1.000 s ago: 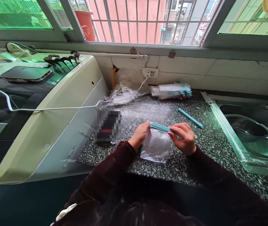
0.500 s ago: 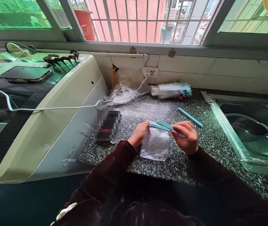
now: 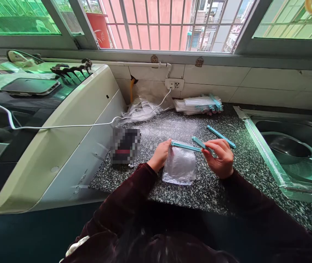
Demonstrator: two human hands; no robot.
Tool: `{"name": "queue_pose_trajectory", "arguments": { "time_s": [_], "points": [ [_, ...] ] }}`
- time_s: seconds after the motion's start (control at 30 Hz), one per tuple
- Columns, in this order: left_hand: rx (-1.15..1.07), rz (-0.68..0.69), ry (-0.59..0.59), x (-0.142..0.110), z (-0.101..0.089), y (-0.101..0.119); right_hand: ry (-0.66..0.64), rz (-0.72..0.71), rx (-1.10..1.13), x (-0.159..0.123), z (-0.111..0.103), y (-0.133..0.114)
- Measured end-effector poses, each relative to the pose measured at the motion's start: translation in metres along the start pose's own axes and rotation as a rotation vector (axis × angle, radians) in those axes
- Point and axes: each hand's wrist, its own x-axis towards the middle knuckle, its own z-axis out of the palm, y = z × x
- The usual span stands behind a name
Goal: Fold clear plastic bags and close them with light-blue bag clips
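Observation:
A light-blue bag sealing clip lies across the top of a clear plastic bag. My left hand pinches the clip's left end together with the bag's top edge. At the clip's right end, my right hand is closed on it. A shorter-looking blue arm angles up and away from the strip there; my right fingers cover where the two meet. The bag hangs flat below the clip, just over the counter. Another blue sealing clip rests on the counter beyond my right hand.
Behind lies a stack of clear bags with blue clips by the wall. Crumpled plastic sits near the socket, and a white cable runs left. A sink is at right, a pale appliance at left.
The raised clip arm has swung up and to the right, standing farther from the strip. My right hand has shifted slightly right; my left hand has moved slightly left.

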Motion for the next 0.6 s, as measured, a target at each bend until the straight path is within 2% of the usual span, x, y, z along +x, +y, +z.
{"name": "queue_pose_trajectory", "arguments": {
  "time_s": [0.6],
  "points": [
    [0.032, 0.049, 0.078, -0.0009, 0.0002, 0.0059, 0.083, -0.014, 0.016, 0.0023, -0.0041, 0.0062]
  ]
}}
